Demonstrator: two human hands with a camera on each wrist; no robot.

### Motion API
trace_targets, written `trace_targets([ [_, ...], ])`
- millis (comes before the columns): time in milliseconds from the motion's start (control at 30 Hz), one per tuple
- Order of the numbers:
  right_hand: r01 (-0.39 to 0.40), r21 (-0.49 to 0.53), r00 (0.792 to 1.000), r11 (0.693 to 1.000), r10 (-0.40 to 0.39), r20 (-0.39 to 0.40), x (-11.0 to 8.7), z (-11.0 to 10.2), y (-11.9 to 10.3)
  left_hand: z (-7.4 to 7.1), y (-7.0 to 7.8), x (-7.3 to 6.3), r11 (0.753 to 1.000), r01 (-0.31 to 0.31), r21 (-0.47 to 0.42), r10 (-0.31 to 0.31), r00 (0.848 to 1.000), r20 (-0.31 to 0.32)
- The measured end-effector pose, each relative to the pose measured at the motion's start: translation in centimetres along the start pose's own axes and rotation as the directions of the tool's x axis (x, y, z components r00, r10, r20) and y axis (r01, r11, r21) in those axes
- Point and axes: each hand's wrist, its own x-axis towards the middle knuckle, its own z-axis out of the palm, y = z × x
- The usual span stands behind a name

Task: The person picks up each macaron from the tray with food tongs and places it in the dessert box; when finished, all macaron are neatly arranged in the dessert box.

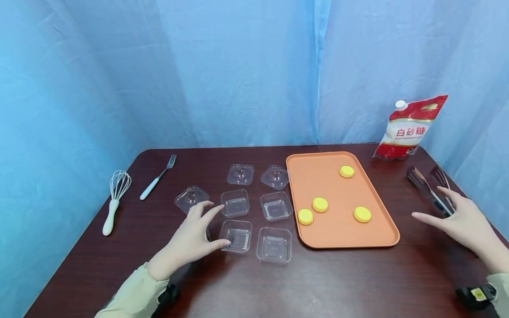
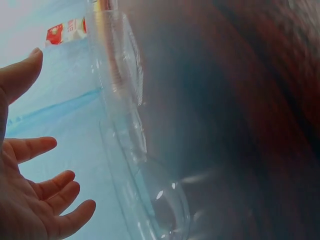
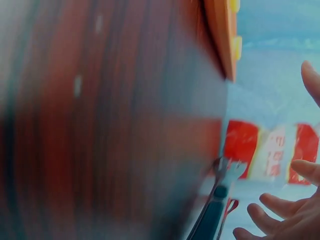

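Observation:
My left hand (image 1: 190, 238) hovers at the left of several clear square plastic boxes (image 1: 235, 205), thumb and fingers spread with nothing between them. Its thumb overlaps the front-left box (image 1: 237, 238) in the head view; contact cannot be told. Clear domed lids (image 1: 240, 174) lie behind and left of the boxes, one lid (image 1: 191, 196) just beyond my left fingers. At the right, my right hand (image 1: 467, 221) is spread beside two dark-headed kitchen utensils (image 1: 419, 182), covering part of them, and holds nothing. The right wrist view shows a dark utensil handle (image 3: 210, 217) near those fingers.
An orange tray (image 1: 330, 176) with several yellow discs (image 1: 362, 214) lies right of the boxes. A red-and-white sugar pouch (image 1: 407, 132) stands at the back right. A whisk (image 1: 114, 198) and a fork (image 1: 159, 176) lie at the left. Blue curtains (image 1: 238, 75) hang around the table.

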Motion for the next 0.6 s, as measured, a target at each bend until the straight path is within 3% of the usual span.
trace_targets([
  [600, -0.085, -0.038, 0.992, 0.996, 0.088, 0.095, 2.2, 0.1, 4.0, 1.4, 1.2, 0.3, 0.997, -0.077, 0.027, 0.075, 0.993, 0.087],
])
